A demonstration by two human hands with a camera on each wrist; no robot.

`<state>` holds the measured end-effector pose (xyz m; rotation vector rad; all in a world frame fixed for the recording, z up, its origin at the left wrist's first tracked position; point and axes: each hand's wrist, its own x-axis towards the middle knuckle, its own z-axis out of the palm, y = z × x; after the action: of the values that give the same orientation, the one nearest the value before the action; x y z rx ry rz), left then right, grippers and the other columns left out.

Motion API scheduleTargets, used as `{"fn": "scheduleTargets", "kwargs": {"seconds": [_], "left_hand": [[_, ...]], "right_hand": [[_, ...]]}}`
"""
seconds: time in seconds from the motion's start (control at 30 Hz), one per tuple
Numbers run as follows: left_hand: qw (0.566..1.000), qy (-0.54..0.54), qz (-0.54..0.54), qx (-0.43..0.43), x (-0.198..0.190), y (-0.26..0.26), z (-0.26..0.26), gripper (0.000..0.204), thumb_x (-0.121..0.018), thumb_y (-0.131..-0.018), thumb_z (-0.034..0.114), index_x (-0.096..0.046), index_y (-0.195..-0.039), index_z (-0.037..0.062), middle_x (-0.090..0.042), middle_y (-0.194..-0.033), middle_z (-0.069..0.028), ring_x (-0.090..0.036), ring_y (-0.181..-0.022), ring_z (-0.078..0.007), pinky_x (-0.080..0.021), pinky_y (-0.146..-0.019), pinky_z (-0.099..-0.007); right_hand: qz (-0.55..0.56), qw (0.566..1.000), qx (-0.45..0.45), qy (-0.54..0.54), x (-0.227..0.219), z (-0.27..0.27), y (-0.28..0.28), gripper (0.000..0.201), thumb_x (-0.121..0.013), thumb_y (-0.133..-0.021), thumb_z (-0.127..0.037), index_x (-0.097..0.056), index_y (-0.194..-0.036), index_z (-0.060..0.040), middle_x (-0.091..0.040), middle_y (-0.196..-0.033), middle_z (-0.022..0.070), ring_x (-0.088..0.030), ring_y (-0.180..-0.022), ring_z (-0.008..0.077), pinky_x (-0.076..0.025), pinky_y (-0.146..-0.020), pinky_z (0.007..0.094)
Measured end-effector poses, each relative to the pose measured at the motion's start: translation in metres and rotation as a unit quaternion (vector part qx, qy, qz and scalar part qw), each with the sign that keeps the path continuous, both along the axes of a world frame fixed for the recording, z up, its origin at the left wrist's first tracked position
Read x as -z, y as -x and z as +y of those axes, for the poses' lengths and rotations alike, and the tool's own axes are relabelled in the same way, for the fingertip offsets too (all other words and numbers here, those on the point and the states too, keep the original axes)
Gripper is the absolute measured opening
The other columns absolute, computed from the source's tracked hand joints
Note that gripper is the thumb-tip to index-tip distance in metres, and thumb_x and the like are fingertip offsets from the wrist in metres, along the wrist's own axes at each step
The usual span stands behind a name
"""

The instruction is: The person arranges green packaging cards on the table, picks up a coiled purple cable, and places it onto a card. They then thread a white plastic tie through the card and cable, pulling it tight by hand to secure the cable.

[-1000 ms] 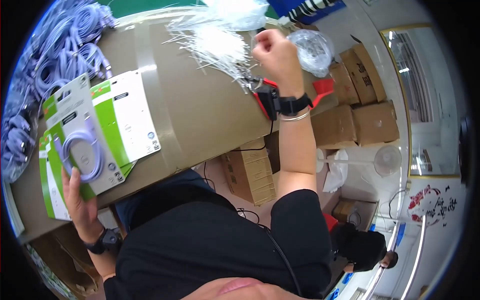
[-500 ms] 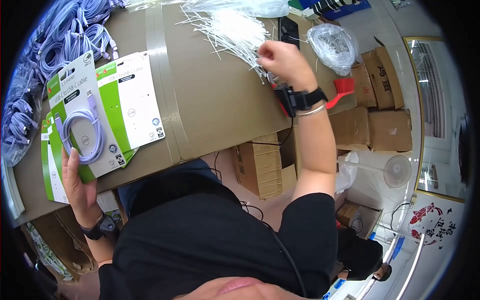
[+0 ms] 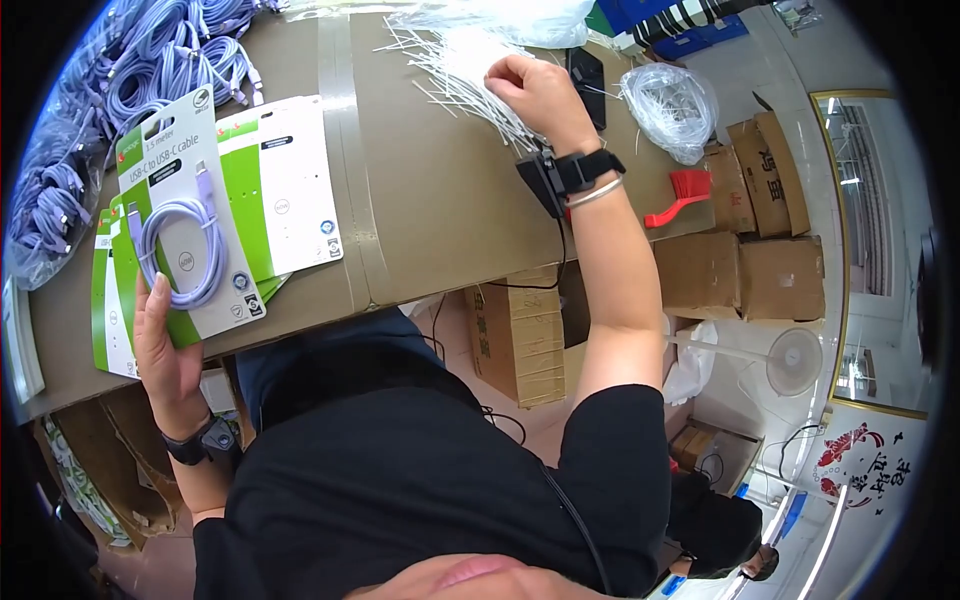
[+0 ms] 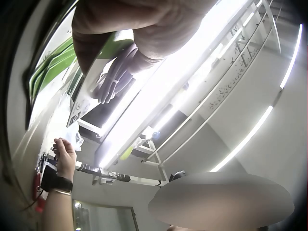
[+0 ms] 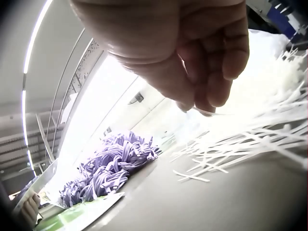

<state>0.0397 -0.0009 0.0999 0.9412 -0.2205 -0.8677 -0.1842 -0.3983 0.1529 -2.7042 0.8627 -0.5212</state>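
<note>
My left hand (image 3: 165, 345) grips a white-and-green packaging card (image 3: 165, 150) labelled USB-C to USB-C cable, with the thumb over a coiled lilac USB cable (image 3: 217, 250) lying on its front. Beneath and beside it are more cards (image 3: 290, 185). On the right, my other hand (image 3: 540, 95) is at the near edge of a heap of thin white plastic ties (image 3: 455, 70). Its thumb and fingertips pinch one white tie (image 5: 219, 114), seen in the right wrist view as a pale sliver. The palm hides most of the grip from the head view.
Bundled lilac cables (image 3: 160, 75) are piled at the back left. A dark phone-like slab (image 3: 586, 85), a clear bag of ties (image 3: 668, 110) and a red brush (image 3: 685, 190) lie at the right. Cardboard boxes (image 3: 740, 275) stand beyond the table edge.
The right hand has shifted left along the heap of ties, and its fingertips have come together on a tie. The left hand still holds the card and cable; the head view has swung slightly.
</note>
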Motion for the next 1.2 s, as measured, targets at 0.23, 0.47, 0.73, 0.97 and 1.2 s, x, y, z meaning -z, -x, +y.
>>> {"fn": "scheduleTargets", "kwargs": {"seconds": [0.23, 0.47, 0.73, 0.97, 1.2], "left_hand": [[1.0, 0.012, -0.001, -0.013, 0.0, 0.001, 0.011, 0.046, -0.053, -0.094, 0.014, -0.039, -0.136, 0.0027, -0.055, -0.126, -0.0105, -0.055, -0.115, -0.019, -0.044, -0.099, -0.036], [0.999, 0.026, 0.019, -0.017, -0.005, 0.003, 0.0, 0.044, -0.051, -0.095, 0.015, -0.04, -0.136, 0.0019, -0.055, -0.126, -0.0117, -0.055, -0.115, -0.0205, -0.044, -0.1, -0.0375], [0.995, 0.067, 0.075, -0.013, -0.01, 0.005, -0.009, 0.041, -0.047, -0.096, 0.019, -0.042, -0.132, -0.0004, -0.056, -0.122, -0.0118, -0.057, -0.111, -0.0213, -0.046, -0.097, -0.037], [0.938, 0.273, 0.132, 0.166, -0.001, -0.004, -0.016, 0.028, -0.046, -0.096, 0.021, -0.05, -0.115, 0.0002, -0.057, -0.092, -0.0045, -0.06, -0.082, -0.0122, -0.048, -0.07, -0.0254], [0.924, 0.274, 0.218, 0.154, 0.006, 0.006, -0.021, 0.047, -0.044, -0.097, 0.041, -0.049, -0.116, -0.001, -0.055, -0.087, -0.0034, -0.052, -0.053, -0.0068, -0.038, -0.05, -0.0203]], "right_hand": [[-0.026, 0.999, 0.008, -0.018, -0.008, -0.007, -0.006, 0.019, -0.068, -0.077, -0.018, -0.069, -0.092, -0.006, -0.068, -0.085, 0.0114, -0.065, -0.076, 0.0236, -0.051, -0.07, 0.0292], [0.162, 0.976, 0.024, 0.141, 0.009, 0.015, 0.007, 0.019, -0.067, -0.074, -0.016, -0.069, -0.091, -0.007, -0.068, -0.087, 0.0115, -0.065, -0.075, 0.0222, -0.051, -0.071, 0.0292], [0.076, 0.991, 0.054, -0.094, -0.015, 0.007, 0.017, 0.012, -0.068, -0.079, -0.016, -0.068, -0.083, -0.0046, -0.068, -0.08, 0.0046, -0.062, -0.068, 0.013, -0.049, -0.066, 0.0262], [-0.172, 0.853, -0.026, -0.492, -0.024, 0.042, 0.004, 0.011, -0.064, -0.088, -0.015, -0.065, -0.094, -0.0051, -0.066, -0.083, -0.0009, -0.057, -0.071, 0.0069, -0.044, -0.064, 0.0203], [-0.199, 0.861, -0.117, -0.453, -0.034, 0.163, -0.04, 0.009, -0.06, -0.09, -0.009, -0.061, -0.094, -0.0009, -0.06, -0.077, -0.001, -0.052, -0.067, 0.0065, -0.042, -0.061, 0.0202]]}}
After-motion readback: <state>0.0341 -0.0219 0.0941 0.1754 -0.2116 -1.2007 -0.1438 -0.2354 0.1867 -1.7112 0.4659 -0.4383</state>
